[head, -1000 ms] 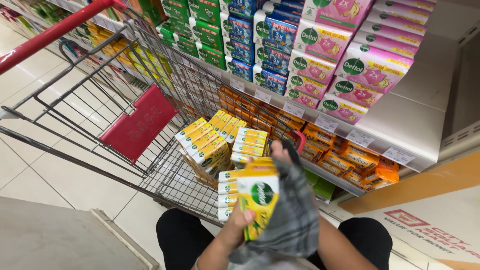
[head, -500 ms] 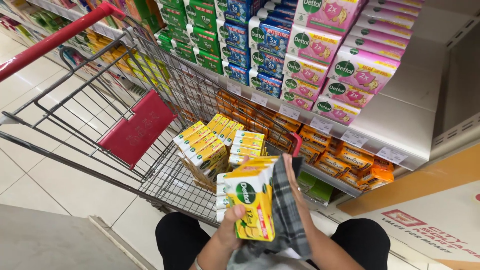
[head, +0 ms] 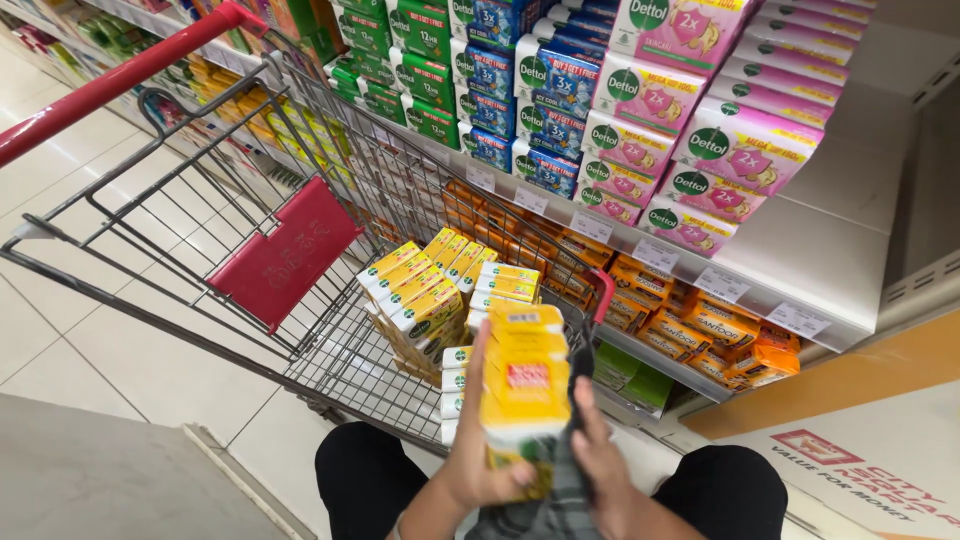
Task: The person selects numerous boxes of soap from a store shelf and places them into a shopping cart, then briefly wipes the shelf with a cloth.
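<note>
At lower centre of the frame, the left hand point(head: 478, 470) grips a yellow multipack of soap bars point(head: 522, 385) from its left side, fingers point(head: 510, 478) wrapped around the lower end and thumb extended up along the pack edge. The right hand point(head: 603, 470) supports the same pack from the right, fingers spread against its side, with a grey checked cloth point(head: 545, 505) lying between the hands beneath the pack. The pack stands upright, tilted slightly away from the camera, just above the near edge of a wire shopping cart point(head: 180, 240) that fills the left and centre of the frame. Inside the cart basket, right of centre, stacked yellow soap packs point(head: 420, 300) lie in rows, just beyond the held pack. A red child-seat flap point(head: 285, 250) hangs on the cart's rear wall, and a red handle bar point(head: 110, 80) crosses the upper left. Along the upper right, store shelves point(head: 830, 250) carry pink soap boxes point(head: 700, 130), blue boxes point(head: 540, 90) and green boxes point(head: 410, 60); orange soap packs point(head: 690, 320) occupy the lower shelf at right of centre. Black-trousered knees point(head: 370, 480) show at the bottom edge over a pale tiled floor point(head: 60, 340).
</note>
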